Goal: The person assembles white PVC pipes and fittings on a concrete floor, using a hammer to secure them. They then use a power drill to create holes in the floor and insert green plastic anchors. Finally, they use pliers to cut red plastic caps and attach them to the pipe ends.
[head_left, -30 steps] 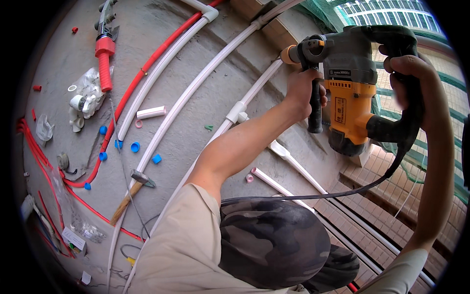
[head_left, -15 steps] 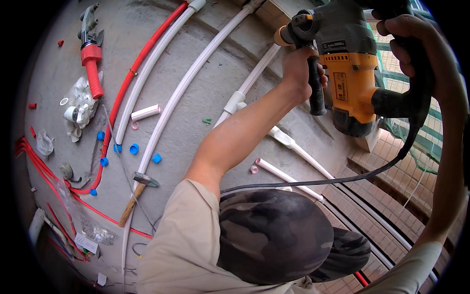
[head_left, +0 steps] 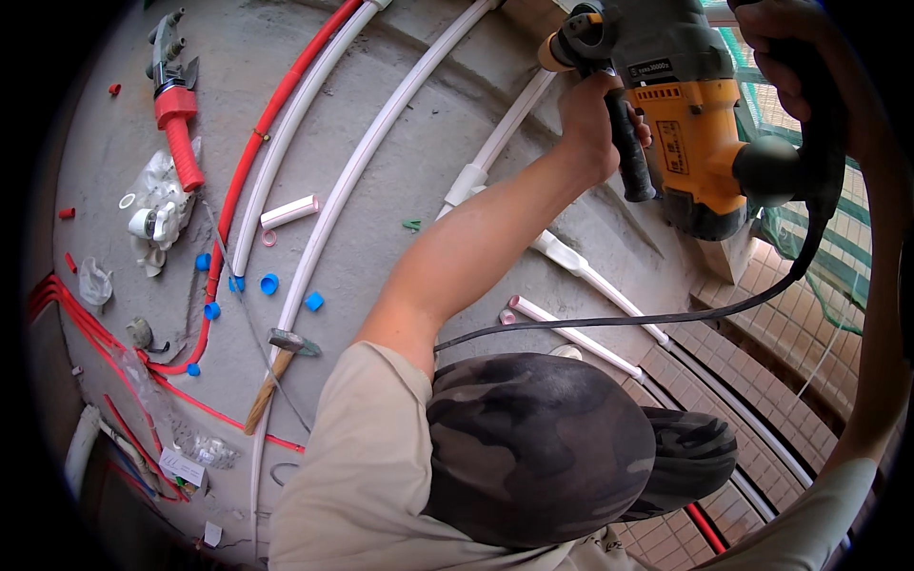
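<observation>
Both my hands hold a large orange and grey rotary hammer [head_left: 700,143] at the upper right. My left hand [head_left: 595,119], closed, wraps the black side handle [head_left: 632,152] near the tool's front end. My right hand [head_left: 781,57] is closed around the black rear handle [head_left: 826,105], partly lost in the dark rim. The chuck end [head_left: 550,52] faces left toward a concrete ledge; where any bit meets the surface cannot be seen. From the tool's rear a black power cord [head_left: 647,321] curves down and left past my left forearm.
White pipes [head_left: 367,157] and red pipes [head_left: 249,157] run along the concrete floor at left. A hammer [head_left: 276,371], blue caps [head_left: 269,284] and a red-handled tool [head_left: 179,143] lie there. Green netting [head_left: 838,238] hangs at right. Rounded camouflage cloth [head_left: 538,447] fills the lower middle.
The rotary hammer has shifted slightly up and right, its side handle more slanted. My left hand has moved right with it. The whole view has shifted a little, and both grips stay closed.
</observation>
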The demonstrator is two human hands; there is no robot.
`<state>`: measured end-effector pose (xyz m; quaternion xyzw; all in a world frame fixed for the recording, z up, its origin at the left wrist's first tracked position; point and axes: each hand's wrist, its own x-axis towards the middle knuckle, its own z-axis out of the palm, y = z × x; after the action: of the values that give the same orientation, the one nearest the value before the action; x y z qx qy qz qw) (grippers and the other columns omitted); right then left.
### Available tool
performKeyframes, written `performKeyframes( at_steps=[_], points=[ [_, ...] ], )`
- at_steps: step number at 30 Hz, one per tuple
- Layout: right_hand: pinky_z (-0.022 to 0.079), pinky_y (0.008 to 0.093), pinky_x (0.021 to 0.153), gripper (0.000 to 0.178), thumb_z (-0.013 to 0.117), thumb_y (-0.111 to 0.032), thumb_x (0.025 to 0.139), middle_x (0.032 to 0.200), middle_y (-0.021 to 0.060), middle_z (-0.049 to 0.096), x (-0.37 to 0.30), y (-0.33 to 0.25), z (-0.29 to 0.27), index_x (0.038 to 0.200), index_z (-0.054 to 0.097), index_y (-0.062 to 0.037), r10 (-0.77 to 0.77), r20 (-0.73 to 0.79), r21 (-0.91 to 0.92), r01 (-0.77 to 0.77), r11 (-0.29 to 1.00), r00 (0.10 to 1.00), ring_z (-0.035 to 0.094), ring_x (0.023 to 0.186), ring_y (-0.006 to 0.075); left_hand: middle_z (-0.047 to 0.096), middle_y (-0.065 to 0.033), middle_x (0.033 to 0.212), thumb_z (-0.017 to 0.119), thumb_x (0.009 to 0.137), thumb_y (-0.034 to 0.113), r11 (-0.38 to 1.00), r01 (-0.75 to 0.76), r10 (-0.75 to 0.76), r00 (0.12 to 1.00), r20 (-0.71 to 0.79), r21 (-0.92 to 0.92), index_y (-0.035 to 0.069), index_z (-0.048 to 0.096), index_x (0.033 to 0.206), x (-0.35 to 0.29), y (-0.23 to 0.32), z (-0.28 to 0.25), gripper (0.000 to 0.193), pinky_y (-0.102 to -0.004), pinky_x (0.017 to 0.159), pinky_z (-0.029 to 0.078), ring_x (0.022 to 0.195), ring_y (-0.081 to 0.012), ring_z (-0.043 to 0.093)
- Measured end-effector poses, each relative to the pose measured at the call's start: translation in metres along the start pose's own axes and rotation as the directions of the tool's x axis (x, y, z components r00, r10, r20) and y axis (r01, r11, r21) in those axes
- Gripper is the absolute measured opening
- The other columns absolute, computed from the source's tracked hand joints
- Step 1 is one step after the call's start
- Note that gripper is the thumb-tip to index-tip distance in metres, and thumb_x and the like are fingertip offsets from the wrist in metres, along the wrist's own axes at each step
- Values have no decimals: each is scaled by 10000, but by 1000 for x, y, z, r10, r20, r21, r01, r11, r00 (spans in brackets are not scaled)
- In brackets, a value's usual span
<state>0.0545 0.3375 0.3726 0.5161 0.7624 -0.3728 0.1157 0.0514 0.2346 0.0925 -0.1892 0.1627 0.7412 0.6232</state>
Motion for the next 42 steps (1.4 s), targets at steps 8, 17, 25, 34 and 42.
performKeyframes(
  at_steps=[8,17,25,34,42],
  points=[
    [515,193,482,381,694,-439,884,637,3,587,-17,11,16,953,666,-66,-90,-32,-70,88,994,995,552,463,63,554,-123,681,596,900,248,998,22,-21,1000,-16,57,56,523,856,6,-7,-4,210,-466,565,513,549,-285,582],
    [483,199,457,327,702,-222,861,746,45,638,-34,3,25,1078,668,20,-80,-84,166,93,982,993,564,526,71,549,-91,735,551,939,248,994,73,-83,988,129,82,85,563,944,11,-8,-4,164,-427,663,500,650,-219,557],
    [493,252,475,204,701,-161,864,761,69,633,-78,-22,18,955,658,16,2,-155,249,37,968,988,575,539,117,562,-75,717,559,962,248,988,126,-145,958,247,88,71,576,977,-2,-3,4,178,-396,618,492,611,-210,570],
    [503,185,446,422,739,-288,834,839,112,717,-192,-12,-54,1053,678,67,-170,-252,37,185,982,953,591,543,63,670,-98,883,701,990,372,888,-202,-46,854,518,412,16,566,1259,-104,-4,60,466,-383,784,555,846,-200,679],
    [458,242,410,362,725,-183,760,623,56,587,-210,49,39,1007,605,53,-9,-306,251,89,964,952,551,439,128,724,-163,1129,796,911,336,121,-127,-344,925,162,984,-73,601,1335,-197,-13,-100,621,-323,847,555,1025,-193,688]
  ],
)
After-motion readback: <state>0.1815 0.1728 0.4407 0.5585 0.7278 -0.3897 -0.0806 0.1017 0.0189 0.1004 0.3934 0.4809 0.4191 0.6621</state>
